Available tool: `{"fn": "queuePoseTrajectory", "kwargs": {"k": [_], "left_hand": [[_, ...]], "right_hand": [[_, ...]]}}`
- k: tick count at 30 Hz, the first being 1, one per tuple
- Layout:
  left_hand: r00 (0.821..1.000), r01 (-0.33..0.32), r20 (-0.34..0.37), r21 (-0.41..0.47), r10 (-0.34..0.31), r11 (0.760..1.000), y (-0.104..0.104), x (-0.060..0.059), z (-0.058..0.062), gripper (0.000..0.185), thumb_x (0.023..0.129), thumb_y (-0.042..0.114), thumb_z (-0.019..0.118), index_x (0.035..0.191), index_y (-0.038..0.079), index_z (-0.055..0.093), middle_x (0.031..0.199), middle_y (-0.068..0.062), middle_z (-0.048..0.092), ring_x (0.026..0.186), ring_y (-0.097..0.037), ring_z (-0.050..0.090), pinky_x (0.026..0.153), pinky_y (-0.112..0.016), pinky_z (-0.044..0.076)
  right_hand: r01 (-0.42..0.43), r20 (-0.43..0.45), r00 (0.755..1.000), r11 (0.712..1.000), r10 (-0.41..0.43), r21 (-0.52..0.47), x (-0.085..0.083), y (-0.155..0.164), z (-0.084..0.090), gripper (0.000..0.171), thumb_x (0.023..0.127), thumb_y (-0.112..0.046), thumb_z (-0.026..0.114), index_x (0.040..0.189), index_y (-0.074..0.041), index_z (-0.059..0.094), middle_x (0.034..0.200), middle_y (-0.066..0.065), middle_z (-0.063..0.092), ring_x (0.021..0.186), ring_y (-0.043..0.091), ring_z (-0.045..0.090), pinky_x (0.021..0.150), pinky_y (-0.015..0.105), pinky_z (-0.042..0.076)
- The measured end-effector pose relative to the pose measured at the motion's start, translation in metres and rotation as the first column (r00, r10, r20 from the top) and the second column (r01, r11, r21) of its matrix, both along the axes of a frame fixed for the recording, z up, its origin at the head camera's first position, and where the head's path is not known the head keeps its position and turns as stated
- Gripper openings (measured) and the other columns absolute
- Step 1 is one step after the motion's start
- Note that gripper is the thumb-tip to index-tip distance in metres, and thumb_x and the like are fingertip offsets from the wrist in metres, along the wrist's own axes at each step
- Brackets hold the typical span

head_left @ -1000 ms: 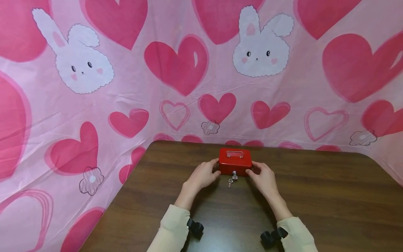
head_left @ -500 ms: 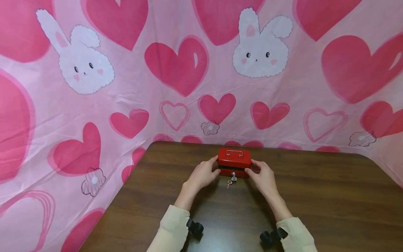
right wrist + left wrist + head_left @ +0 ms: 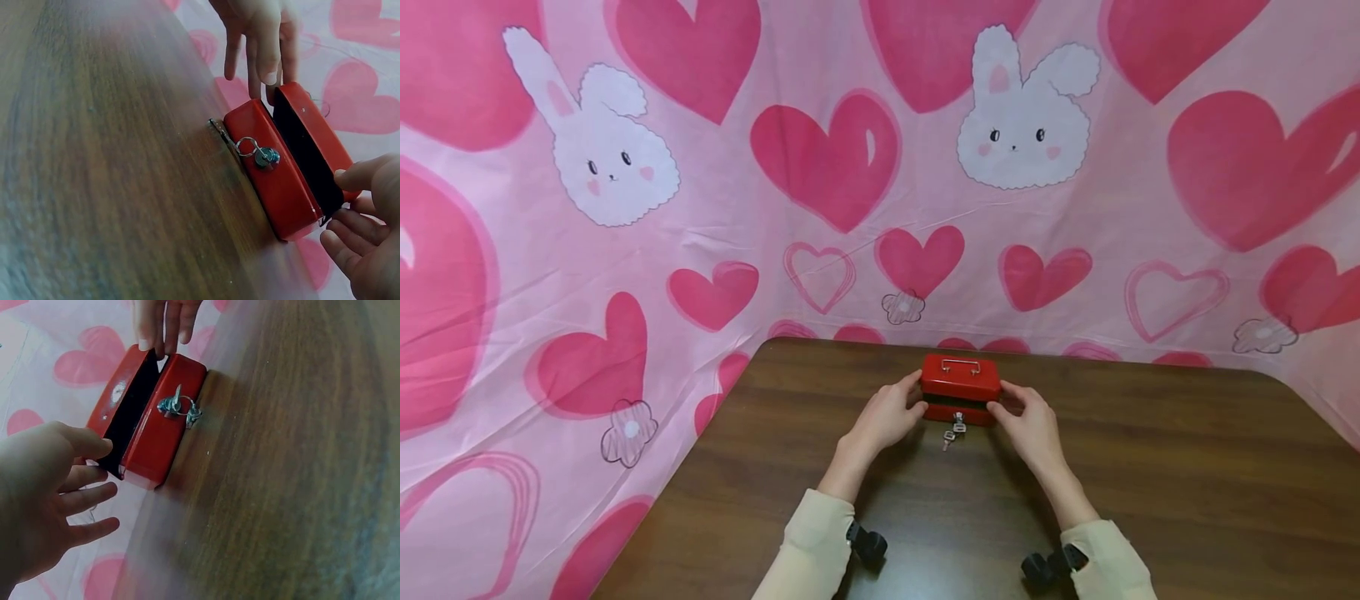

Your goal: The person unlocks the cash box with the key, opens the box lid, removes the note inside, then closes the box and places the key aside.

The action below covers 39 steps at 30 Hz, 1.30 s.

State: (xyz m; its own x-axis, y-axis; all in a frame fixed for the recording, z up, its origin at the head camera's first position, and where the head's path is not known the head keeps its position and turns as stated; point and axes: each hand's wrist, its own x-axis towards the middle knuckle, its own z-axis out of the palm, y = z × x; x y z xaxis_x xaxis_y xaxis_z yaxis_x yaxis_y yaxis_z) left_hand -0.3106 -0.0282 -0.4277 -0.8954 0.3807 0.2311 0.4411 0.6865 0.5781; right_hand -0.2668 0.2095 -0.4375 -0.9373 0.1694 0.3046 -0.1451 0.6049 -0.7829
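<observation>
A small red metal cash box (image 3: 942, 412) stands on the brown table, its lid (image 3: 958, 385) raised a little at the front. Through the dark gap the contents cannot be made out. At the lid's left end my left hand (image 3: 886, 415) grips it, thumb (image 3: 94, 445) at the front edge. My right hand (image 3: 1032, 423) holds the opposite end the same way, its thumb (image 3: 350, 178) on the lid's edge. From the lock (image 3: 267, 158) in the front wall hangs a ring with keys (image 3: 950, 437). A wire handle (image 3: 961, 366) lies on top of the lid.
The wooden table (image 3: 1150, 467) reaches back to a pink cloth (image 3: 820, 50) printed with hearts and rabbits. The box is near the table's far edge. A small black camera (image 3: 869, 546) sits on the left wrist, another camera (image 3: 1042, 570) on the right.
A second ago the lid was down on the box; both hands have since lifted its front edge, baring a dark gap. Between the last two frames the lid barely moves.
</observation>
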Motion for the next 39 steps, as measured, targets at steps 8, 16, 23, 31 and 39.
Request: {"fn": "queuePoseTrajectory", "kwargs": {"k": [8,16,23,31,39], "left_hand": [[1.000,-0.016,0.005,0.050,0.015,0.999,-0.0004,-0.0001,-0.0008,0.058,0.096,0.022,0.063,0.150,0.008,0.044,0.143,-0.006,0.057,0.127,-0.022,0.059,0.108,-0.043,0.046],[1.000,-0.013,0.013,0.092,0.012,0.996,0.0001,-0.0002,-0.0015,0.058,0.096,0.019,0.062,0.150,0.006,0.043,0.143,-0.008,0.058,0.128,-0.021,0.059,0.109,-0.043,0.045],[0.999,-0.028,0.033,0.109,0.024,0.994,-0.0008,0.0000,-0.0014,0.053,0.096,0.020,0.063,0.145,0.008,0.047,0.141,-0.011,0.059,0.130,-0.024,0.058,0.110,-0.044,0.044],[0.998,-0.009,0.055,0.119,0.003,0.993,-0.0001,0.0016,0.0003,0.055,0.096,0.021,0.062,0.147,0.009,0.043,0.145,-0.013,0.056,0.133,-0.025,0.055,0.110,-0.046,0.043],[0.996,0.000,0.085,0.157,-0.013,0.988,0.0024,0.0012,-0.0027,0.059,0.096,0.021,0.062,0.149,0.011,0.038,0.149,-0.013,0.051,0.137,-0.026,0.050,0.113,-0.049,0.039]], "right_hand": [[0.003,-0.032,0.999,1.000,-0.003,-0.019,-0.0018,-0.0012,-0.0019,0.047,0.092,-0.016,0.070,0.134,0.000,0.060,0.120,0.020,0.066,0.109,0.033,0.066,0.096,0.048,0.052],[-0.001,-0.055,0.998,0.998,-0.003,-0.064,-0.0019,-0.0012,-0.0017,0.042,0.092,-0.015,0.070,0.132,-0.004,0.062,0.123,0.016,0.069,0.108,0.029,0.068,0.089,0.026,0.054],[0.018,-0.054,0.998,0.995,-0.023,-0.097,-0.0016,-0.0017,0.0000,0.034,0.092,-0.015,0.070,0.124,-0.004,0.064,0.119,0.016,0.070,0.104,0.029,0.068,0.079,0.006,0.044],[0.004,-0.059,0.998,0.995,-0.010,-0.104,-0.0009,-0.0004,0.0007,0.039,0.091,-0.014,0.072,0.127,-0.004,0.062,0.120,0.016,0.069,0.104,0.027,0.066,0.077,0.002,0.042],[-0.045,-0.041,0.998,0.987,0.039,-0.156,-0.0004,-0.0006,-0.0021,0.049,0.091,-0.015,0.072,0.136,-0.004,0.055,0.129,0.018,0.063,0.115,0.032,0.063,0.079,0.000,0.041]]}}
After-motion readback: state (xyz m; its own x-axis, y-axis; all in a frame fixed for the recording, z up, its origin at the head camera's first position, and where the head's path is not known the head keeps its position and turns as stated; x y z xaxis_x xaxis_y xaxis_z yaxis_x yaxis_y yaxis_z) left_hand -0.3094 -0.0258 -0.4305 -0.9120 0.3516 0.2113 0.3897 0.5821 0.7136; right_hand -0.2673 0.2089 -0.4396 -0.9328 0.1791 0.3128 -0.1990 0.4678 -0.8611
